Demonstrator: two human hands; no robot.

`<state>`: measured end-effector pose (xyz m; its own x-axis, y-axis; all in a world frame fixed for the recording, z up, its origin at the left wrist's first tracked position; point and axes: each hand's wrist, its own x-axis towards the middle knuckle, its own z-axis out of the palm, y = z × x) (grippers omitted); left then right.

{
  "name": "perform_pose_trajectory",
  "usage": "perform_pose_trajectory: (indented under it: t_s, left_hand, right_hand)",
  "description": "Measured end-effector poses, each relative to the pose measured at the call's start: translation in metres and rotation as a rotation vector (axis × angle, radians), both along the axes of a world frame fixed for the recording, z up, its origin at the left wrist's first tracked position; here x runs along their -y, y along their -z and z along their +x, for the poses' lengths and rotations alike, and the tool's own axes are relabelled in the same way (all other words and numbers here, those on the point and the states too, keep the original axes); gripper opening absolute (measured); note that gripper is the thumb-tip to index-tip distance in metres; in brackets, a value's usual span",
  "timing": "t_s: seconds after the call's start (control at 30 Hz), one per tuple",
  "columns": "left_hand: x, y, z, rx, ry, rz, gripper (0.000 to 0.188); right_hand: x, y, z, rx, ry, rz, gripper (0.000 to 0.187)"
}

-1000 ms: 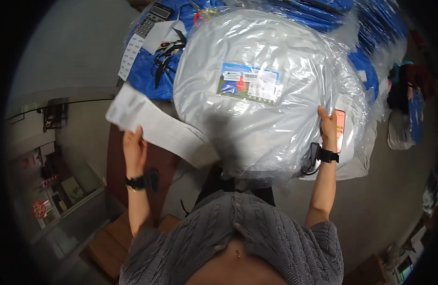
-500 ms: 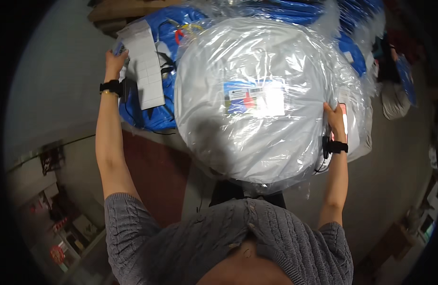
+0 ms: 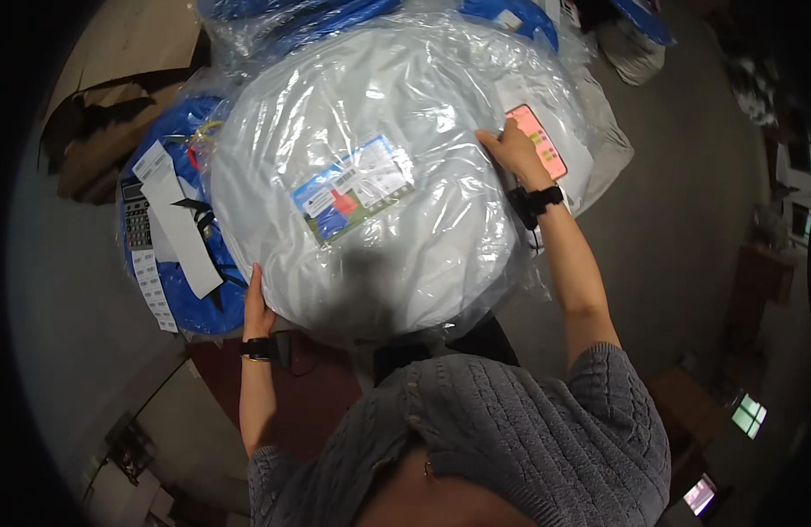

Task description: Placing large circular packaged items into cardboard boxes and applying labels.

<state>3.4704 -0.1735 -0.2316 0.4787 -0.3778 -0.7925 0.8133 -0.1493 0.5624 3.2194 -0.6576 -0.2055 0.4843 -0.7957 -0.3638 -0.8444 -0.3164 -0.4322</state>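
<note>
A big round white package (image 3: 423, 114) in clear crinkled plastic lies in front of me, with a colourful label (image 3: 353, 189) on top. Against its near left edge rests my left hand (image 3: 258, 309), open, fingers stretched along the side. At the right edge, my right hand (image 3: 521, 158) is closed over the package's rim, its thumb on the plastic; its other fingers are partly hidden. Right beside that hand, a phone (image 3: 550, 151) with a lit pinkish screen lies on another plastic-wrapped white bundle (image 3: 572, 110). Dark bands with small devices circle both wrists.
To the left, a blue wrapped bundle (image 3: 234, 307) carries white paper (image 3: 181, 233), a calculator (image 3: 137, 220) and a sheet of labels (image 3: 153, 290). Brown cardboard (image 3: 129, 53) stands at the far left, and more blue packs (image 3: 309, 22) lie at the back.
My left hand has left the calculator beside the white paper and come to the package's near left edge. The view has turned; my right hand stays at the right rim.
</note>
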Motion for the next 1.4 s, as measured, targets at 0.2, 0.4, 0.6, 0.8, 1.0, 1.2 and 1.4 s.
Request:
perform_pose_trajectory:
  t_s: [0.2,0.4,0.6,0.8,1.0,1.2,1.4]
  left_hand:
    - [0.025,-0.021,-0.017,0.087,-0.032,0.205,0.067]
    - [0.011,-0.071,-0.064,0.048,-0.162,0.119,0.073]
    - [-0.028,-0.039,-0.080,-0.084,-0.233,0.124,0.075]
    - [-0.035,-0.014,-0.080,-0.151,-0.248,0.025,0.076]
    - [-0.041,-0.006,-0.084,-0.129,-0.280,0.023,0.076]
    - [-0.041,-0.003,-0.083,-0.090,-0.294,0.013,0.077]
    - [-0.043,0.006,-0.092,-0.034,-0.317,-0.070,0.079]
  right_hand:
    - [-0.004,0.005,0.002,-0.032,0.010,0.047,0.071]
    - [-0.004,-0.011,0.007,-0.023,-0.043,0.141,0.057]
    - [-0.017,-0.023,0.011,0.050,-0.241,0.099,0.058]
    - [-0.007,0.002,0.010,0.376,-0.113,0.139,0.071]
    - [0.004,-0.006,0.024,0.326,-0.079,0.280,0.087]
    - [0.013,-0.001,0.039,0.174,-0.109,0.315,0.100]
    - [-0.009,-0.017,0.030,0.338,-0.145,0.297,0.095]
